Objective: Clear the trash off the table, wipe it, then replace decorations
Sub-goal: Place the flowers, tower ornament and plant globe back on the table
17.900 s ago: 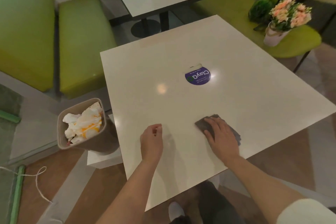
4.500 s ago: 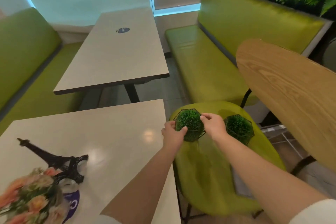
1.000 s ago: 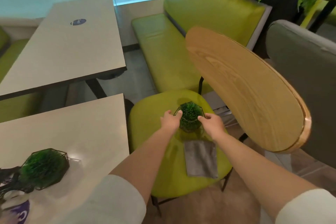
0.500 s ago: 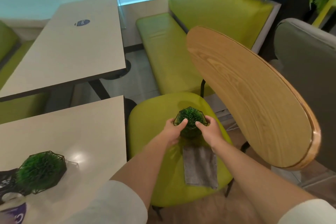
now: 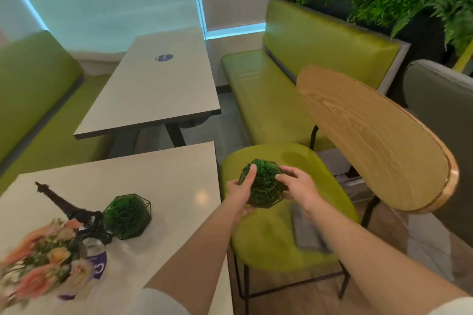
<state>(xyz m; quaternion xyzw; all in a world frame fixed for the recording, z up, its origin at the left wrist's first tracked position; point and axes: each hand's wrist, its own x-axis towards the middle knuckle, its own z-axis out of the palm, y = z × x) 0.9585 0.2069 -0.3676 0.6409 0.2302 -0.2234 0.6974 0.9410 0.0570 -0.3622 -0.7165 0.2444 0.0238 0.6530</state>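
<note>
Head view: looking down at the near desk (image 5: pixel 153 174) at lower left of the frame and a green chair seat (image 5: pixel 294 161) at centre right.
Held moss ball: green moss ball in a wire cage (image 5: pixel 263 188), centre of the frame, lifted above the chair seat, just right of the desk's edge.
Left hand (image 5: pixel 240 193): cups the ball's left side from below, one of its fingers laid straight up across the front.
Right hand (image 5: pixel 299 188): fingers curled on the ball's right side, clamped on the cage.
Desk items: second caged moss ball (image 5: pixel 128 216), beside it a black tower model (image 5: pixel 69 208), and blurred flowers (image 5: pixel 43 261) at lower left.
Chair seat: grey cloth (image 5: pixel 307 233) lies flat, partly hidden by the right forearm.
Background: second desk (image 5: pixel 158 87) at upper centre, green benches either side.
</note>
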